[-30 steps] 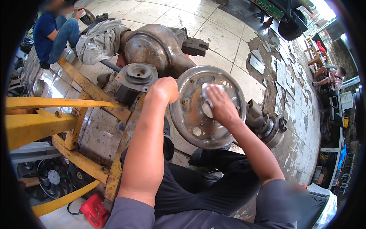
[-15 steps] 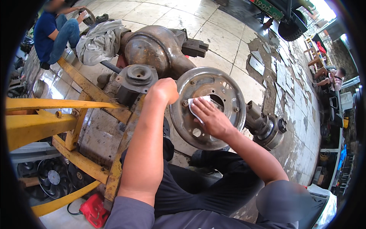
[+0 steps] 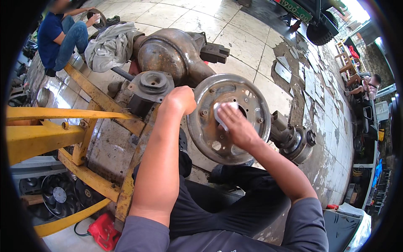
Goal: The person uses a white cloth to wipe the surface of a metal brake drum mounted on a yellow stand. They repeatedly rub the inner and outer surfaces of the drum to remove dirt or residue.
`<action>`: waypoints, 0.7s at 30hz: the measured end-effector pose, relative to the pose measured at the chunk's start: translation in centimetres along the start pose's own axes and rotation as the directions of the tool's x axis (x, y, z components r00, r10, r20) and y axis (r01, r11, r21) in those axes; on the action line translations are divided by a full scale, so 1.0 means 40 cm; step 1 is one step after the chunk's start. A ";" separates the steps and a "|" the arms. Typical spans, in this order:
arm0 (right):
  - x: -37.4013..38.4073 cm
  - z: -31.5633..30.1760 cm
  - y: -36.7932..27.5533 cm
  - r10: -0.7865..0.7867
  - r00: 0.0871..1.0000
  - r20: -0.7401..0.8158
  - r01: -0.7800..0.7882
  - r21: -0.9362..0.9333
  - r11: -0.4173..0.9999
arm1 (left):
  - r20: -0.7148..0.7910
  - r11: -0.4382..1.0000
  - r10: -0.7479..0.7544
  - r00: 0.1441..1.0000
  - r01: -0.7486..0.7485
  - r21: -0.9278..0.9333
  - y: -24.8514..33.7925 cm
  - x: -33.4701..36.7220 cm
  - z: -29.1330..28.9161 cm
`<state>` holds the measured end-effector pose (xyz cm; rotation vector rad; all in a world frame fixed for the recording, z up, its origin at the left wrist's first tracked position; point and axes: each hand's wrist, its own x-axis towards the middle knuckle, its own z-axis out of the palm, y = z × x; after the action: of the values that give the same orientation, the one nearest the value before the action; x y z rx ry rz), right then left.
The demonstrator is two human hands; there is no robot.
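Observation:
A round, brownish metal brake backing plate point(image 3: 202, 140) stands tilted before my knees, with bolts, slots and a dark centre hole. My left hand point(image 3: 180, 100) is closed at its upper left rim, fingers curled behind the edge and mostly hidden. Beside the centre hole, my right hand point(image 3: 236, 125) presses a white cloth point(image 3: 218, 112) flat against the plate's face; the hand covers part of the hole. Behind the plate lies a large rusty axle housing point(image 3: 166, 52). A dark flanged metal part point(image 3: 152, 83) stands just left of my left hand.
Yellow steel frame beams point(image 3: 46, 140) fill the left side, above a red container point(image 3: 103, 231). A grey rag point(image 3: 112, 47) drapes over the axle end. To the plate's right lies a hub-like metal part point(image 3: 296, 145). Another person point(image 3: 61, 35) sits far left; broken tiles point(image 3: 310, 82) lie right.
My right hand has slid the white cloth a little to the right across the plate, toward the centre hole. My left hand and the plate have stayed in place.

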<state>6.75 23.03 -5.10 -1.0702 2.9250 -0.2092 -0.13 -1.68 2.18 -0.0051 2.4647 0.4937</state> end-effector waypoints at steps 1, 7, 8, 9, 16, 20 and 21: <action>-0.005 -0.019 -0.025 -0.072 0.997 0.032 0.069 0.088 0.994 | 0.003 1.000 -0.008 1.000 0.008 0.001 -0.004 -0.002 -0.001; 0.008 -0.016 0.026 0.116 0.993 -0.025 -0.115 0.042 0.993 | 0.019 1.000 0.012 1.000 -0.012 0.010 0.000 0.003 -0.001; -0.008 -0.012 -0.001 0.025 1.000 -0.010 -0.024 0.062 0.998 | 0.017 1.000 0.005 1.000 -0.005 0.009 0.000 0.001 -0.001; -0.013 -0.012 -0.017 -0.066 0.998 0.004 0.066 0.084 0.994 | 0.014 1.000 -0.002 1.000 0.002 0.009 -0.002 -0.001 -0.002; 0.001 -0.021 0.013 0.041 0.999 0.004 -0.041 0.034 0.999 | 0.007 0.999 0.008 1.000 -0.008 0.043 -0.020 0.028 0.016; 0.011 -0.022 0.033 0.045 0.998 -0.043 -0.042 0.065 0.997 | 0.011 0.999 0.005 1.000 -0.005 0.031 0.006 -0.011 -0.006; 0.029 -0.017 0.077 0.104 0.992 -0.065 -0.100 0.058 0.993 | 0.003 1.000 0.004 1.000 -0.004 0.028 0.007 -0.009 -0.003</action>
<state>3.83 24.69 -4.79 -0.9213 3.0046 -0.3267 0.05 -1.52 2.58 0.0123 2.4694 0.4603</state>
